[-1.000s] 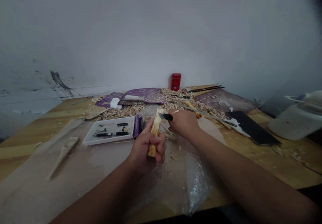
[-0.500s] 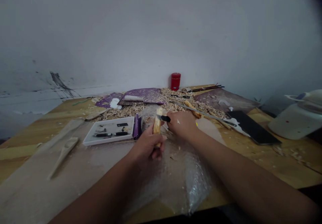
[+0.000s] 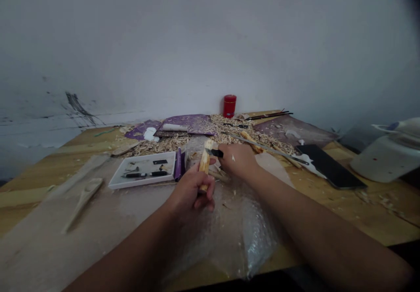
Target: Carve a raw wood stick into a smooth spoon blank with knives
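Okay, the worktop (image 3: 331, 209) is banded pale wood, pushed up to a grey-white wall (image 3: 203, 43) with 1 patch of dark streaks (image 3: 78, 106) low on the left. Light is dim. 1 translucent sheet (image 3: 138, 217) covers much of the near side; wood shavings (image 3: 177, 143) heap toward the wall, some over purple sheeting (image 3: 201, 125).

We count 2 hands, both grasping. Left hand (image 3: 193, 189) is wrapped around 1 pale wooden piece (image 3: 204, 163), held above the sheet, upper end pointing away from us. Right hand (image 3: 238, 158) clenches 1 black tool (image 3: 215, 153), its tip at the upper part of that piece; the rest is hidden in the fist.

Other counts: 1 white tray (image 3: 113, 185) left of the hands, with 1 black pen-like tool (image 3: 141, 175), 1 small dark plate (image 3: 160, 161) and bits we can't identify; 1 wooden spoon (image 3: 88, 190) farther left; 1 red canister (image 3: 229, 106) near the wall; 1 long metal strip (image 3: 278, 151), 1 black slab (image 3: 333, 167) and 1 white pot (image 3: 383, 161) on the right. Shavings: too many for us to count.
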The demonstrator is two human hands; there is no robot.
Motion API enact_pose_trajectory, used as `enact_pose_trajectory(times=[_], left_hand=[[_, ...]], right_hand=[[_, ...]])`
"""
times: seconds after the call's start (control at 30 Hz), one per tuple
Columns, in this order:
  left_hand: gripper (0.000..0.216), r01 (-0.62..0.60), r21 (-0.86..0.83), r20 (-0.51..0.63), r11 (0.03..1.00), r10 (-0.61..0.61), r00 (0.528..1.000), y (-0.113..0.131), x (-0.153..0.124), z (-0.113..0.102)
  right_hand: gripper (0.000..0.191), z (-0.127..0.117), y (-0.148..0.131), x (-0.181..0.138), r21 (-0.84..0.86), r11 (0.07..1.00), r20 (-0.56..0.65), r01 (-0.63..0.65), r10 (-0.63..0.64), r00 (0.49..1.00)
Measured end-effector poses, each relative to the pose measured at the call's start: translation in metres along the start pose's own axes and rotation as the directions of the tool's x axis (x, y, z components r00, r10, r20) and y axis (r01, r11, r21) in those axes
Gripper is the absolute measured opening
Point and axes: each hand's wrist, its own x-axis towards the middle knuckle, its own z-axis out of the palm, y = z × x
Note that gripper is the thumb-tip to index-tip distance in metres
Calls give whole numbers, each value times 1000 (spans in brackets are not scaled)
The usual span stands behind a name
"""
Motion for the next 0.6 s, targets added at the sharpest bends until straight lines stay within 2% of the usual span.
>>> enact_pose_trajectory(times=[0.1, 0.27, 0.33, 0.43, 0.6], left_hand=[[36, -13, 2, -4, 1000, 13, 1000, -1, 2, -4], [19, -40, 35, -62, 999, 43, 997, -2, 7, -11], [16, -38, 40, -58, 998, 41, 997, -2, 6, -10], [16, -25, 23, -15, 999, 26, 1000, -1, 3, -6], [18, -21, -28, 26, 999, 22, 999, -2, 0, 0]], right_hand=[[31, 0, -3, -3, 11, 1000, -9, 2, -2, 1000], [29, -2, -15, -16, 60, 985, 49, 161, -164, 985], [28, -3, -17, -17, 67, 982, 51, 177, -180, 982], [27, -4, -13, -13, 48, 988, 19, 144, -145, 989], [30, -5, 0, -1, -2, 1000, -2, 19, -19, 1000]])
